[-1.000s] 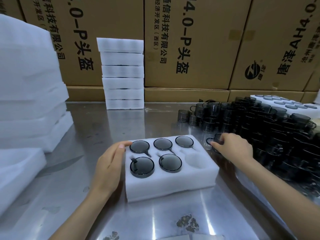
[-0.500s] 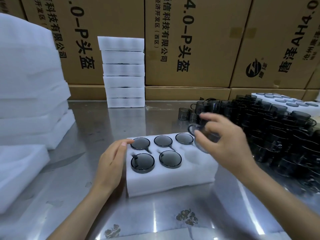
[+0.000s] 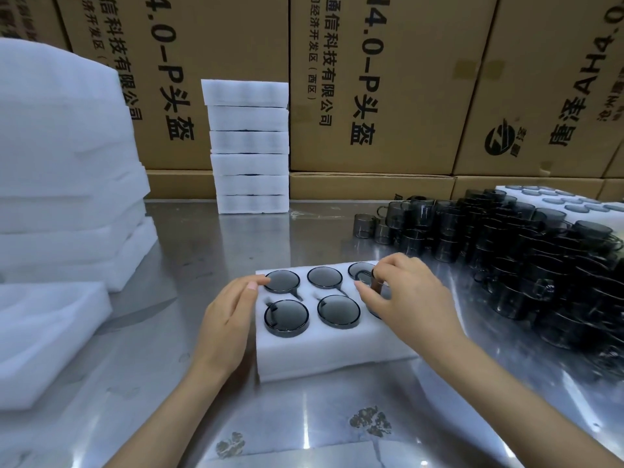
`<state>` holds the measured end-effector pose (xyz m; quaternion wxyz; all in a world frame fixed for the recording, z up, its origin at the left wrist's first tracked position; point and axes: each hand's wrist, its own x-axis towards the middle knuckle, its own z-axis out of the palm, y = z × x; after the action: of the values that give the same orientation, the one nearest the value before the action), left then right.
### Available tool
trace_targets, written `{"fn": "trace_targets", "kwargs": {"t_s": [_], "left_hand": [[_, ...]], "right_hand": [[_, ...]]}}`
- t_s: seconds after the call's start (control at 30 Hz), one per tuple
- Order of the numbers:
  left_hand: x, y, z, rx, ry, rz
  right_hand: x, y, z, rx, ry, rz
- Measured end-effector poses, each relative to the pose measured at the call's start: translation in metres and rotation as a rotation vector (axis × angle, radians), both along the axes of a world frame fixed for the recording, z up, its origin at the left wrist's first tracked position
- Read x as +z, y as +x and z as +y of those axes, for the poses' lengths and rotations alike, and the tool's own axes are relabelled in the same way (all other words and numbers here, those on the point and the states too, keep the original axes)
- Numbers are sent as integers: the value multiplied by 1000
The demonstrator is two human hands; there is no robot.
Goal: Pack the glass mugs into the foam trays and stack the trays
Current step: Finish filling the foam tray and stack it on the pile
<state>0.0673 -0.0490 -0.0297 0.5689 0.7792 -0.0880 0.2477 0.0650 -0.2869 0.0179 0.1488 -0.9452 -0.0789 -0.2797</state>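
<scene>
Head view: left hand (image 3: 224,324) lies flat-fingered, steadying the foam tray (image 3: 324,354) while right hand (image 3: 407,293) pinches a glass mug (image 3: 377,282) over the last empty pocket.

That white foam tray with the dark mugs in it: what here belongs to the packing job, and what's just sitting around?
In the job:
- white foam tray, steadied by left hand
- smoky glass mug in right hand
- heap of loose smoky glass mugs
- stack of filled foam trays
- pile of spare white foam

Lying about:
- brown printed cardboard boxes
- steel table
</scene>
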Motion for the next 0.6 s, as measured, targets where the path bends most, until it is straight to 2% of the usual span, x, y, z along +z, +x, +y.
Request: {"fn": "trace_targets", "kwargs": {"t_s": [0.2, 0.3, 0.43, 0.5, 0.6], "left_hand": [[0, -1, 0, 12, 22, -2], [6, -5, -2, 15, 75, -17], [28, -18, -15, 1, 386, -198], [40, -27, -34, -130, 584, -251], [48, -28, -68, -357, 872, -205]], "right_hand": [[-3, 2, 0, -15, -61, 115], [1, -3, -9, 52, 24, 181], [7, -8, -32, 278, 209, 203], [5, -8, -38, 373, 285, 236], [-3, -8, -39, 443, 302, 276]]}}
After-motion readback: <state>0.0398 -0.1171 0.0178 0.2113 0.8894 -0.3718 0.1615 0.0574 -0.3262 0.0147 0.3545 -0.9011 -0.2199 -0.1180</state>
